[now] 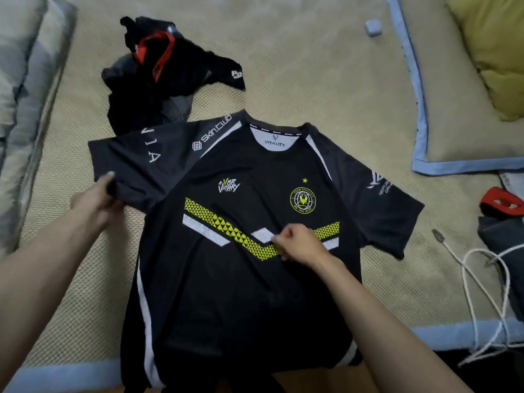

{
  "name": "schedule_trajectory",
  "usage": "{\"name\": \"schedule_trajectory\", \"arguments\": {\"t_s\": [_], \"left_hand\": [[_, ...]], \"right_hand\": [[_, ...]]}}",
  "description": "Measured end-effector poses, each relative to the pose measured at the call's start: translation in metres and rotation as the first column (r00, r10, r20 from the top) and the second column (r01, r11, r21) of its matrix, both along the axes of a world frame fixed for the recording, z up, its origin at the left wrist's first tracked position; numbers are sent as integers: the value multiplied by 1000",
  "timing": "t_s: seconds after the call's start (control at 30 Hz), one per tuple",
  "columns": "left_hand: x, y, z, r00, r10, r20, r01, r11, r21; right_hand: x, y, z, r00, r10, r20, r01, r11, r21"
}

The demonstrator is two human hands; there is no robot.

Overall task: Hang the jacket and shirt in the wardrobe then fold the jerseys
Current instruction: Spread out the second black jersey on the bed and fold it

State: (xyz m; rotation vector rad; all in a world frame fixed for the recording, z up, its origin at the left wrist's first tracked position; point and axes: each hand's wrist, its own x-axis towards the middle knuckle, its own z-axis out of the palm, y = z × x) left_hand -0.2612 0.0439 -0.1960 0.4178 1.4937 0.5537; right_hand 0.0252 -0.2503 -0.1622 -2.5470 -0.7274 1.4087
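A black jersey [241, 279] with a yellow and white chevron lies flat and face up on the woven bed mat [326, 80], collar away from me. My left hand [97, 198] pinches the hem of its left sleeve. My right hand [297, 243] has curled fingers pinching the chest fabric at the chevron. A second black jersey [158, 72] with a red collar lies crumpled on the mat beyond the first one, at the upper left. No jacket, shirt or wardrobe is in view.
A blue-edged pillow [453, 109] and an olive cushion [493, 52] lie at the right. A white cable [482, 302] coils at the lower right beside dark cloth [502, 242] and a red and black item [502, 204]. A folded blanket [22, 95] lines the left edge. A small white box [373, 27] sits far back.
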Motion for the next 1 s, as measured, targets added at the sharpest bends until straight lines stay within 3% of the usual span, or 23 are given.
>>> {"name": "schedule_trajectory", "arguments": {"t_s": [0.1, 0.17, 0.2, 0.27, 0.37, 0.43, 0.5, 0.6, 0.7, 0.77, 0.83, 0.87, 0.9, 0.93, 1.0], "left_hand": [[7, 12, 13, 997, -70, 36, 69, 997, 41], [26, 2, 45, 983, -181, 35, 166, 953, 252], [38, -6, 62, 963, -270, 3, 248, 891, 381], [67, -33, 96, 872, -458, -174, 470, 679, 565], [117, -74, 113, 640, -646, -415, 718, 311, 622], [153, -98, 107, 502, -714, -488, 793, 156, 588], [186, -116, 101, 363, -788, -497, 850, 61, 524], [230, -144, 96, 150, -931, -332, 857, -45, 513], [265, -171, 103, -92, -979, -181, 820, -177, 544], [284, -170, 102, -109, -975, -195, 823, -198, 532], [301, -148, 92, 2, -880, -475, 848, -251, 468], [308, -131, 83, -3, -737, -676, 872, -333, 359], [312, -114, 73, -90, -559, -824, 894, -411, 181], [315, -98, 63, -232, -408, -883, 893, -449, -28], [316, -75, 47, -482, -255, -838, 814, -484, -321]], "right_hand": [[-23, 57, -1, 993, -82, -83, 94, 983, 155], [-40, 90, 6, 943, -184, -278, 261, 927, 270], [-45, 105, 14, 891, -217, -398, 348, 889, 297], [-50, 127, 37, 776, -203, -597, 462, 828, 318], [-42, 140, 68, 643, -193, -741, 592, 740, 320], [-29, 130, 77, 654, -292, -698, 667, 657, 351], [-6, 107, 80, 606, -421, -675, 765, 541, 350], [40, 60, 76, 504, -546, -668, 859, 395, 325], [80, 14, 62, 536, -657, -530, 842, 365, 398], [101, -12, 48, 559, -709, -429, 811, 359, 462], [118, -38, 24, 527, -779, -340, 808, 335, 485], [126, -50, 10, 494, -811, -313, 822, 318, 472], [131, -63, -5, 463, -836, -296, 840, 307, 447], [135, -75, -19, 445, -850, -283, 856, 311, 414], [137, -92, -35, 441, -853, -279, 875, 340, 344]]}}
